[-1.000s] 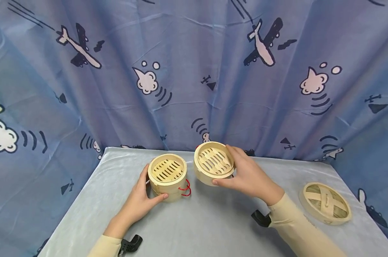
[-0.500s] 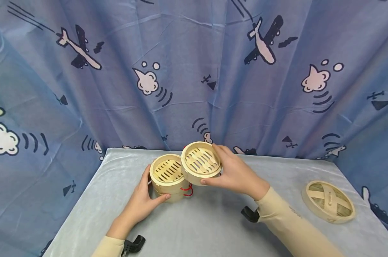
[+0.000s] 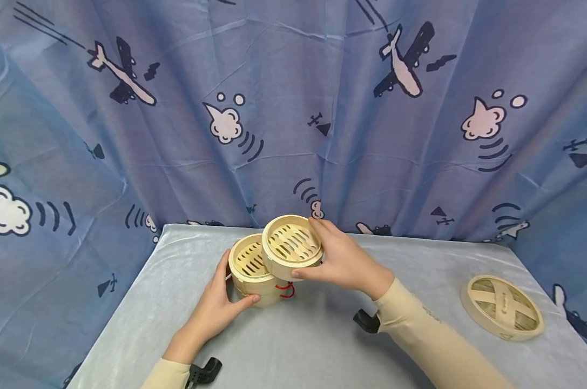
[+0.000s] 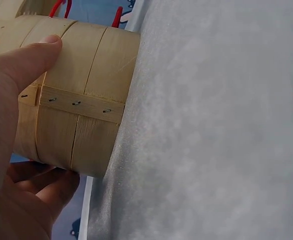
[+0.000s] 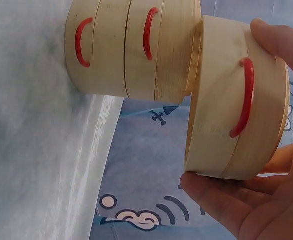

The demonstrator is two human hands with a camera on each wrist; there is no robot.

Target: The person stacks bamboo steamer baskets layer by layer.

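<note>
My left hand [image 3: 214, 309] was curled round a stack [image 3: 266, 292] of two round steamer baskets, holding it from nine o'clock, with the thumb near six. My right hand [image 3: 344, 262] gripped a third basket [image 5: 221, 110] by its three o'clock side. I held that one tipped, up at two o'clock from the stack and partly over its top. I could not tell if the two touched.

I thought the third basket could fall if I let go while it was so far to one side, because not enough of the stack was under it. If I pushed it down crooked, it could bump the rim and knock the stack over, most of all if my left hand held too softly.

In the stack's top basket I saw bare slats with slots where the floor showed. The third basket had the same slats and nothing on them. I could not see inside the bottom basket. The stack's red loops [image 5: 78, 42] stuck out at four o'clock.

The stack stood flat on the gray table [image 3: 322, 351]. Farther out, just past three o'clock, lay a round lid [image 3: 504, 308] with crossed strips on top. A blue curtain [image 3: 274, 178] with planes hung at twelve o'clock.
</note>
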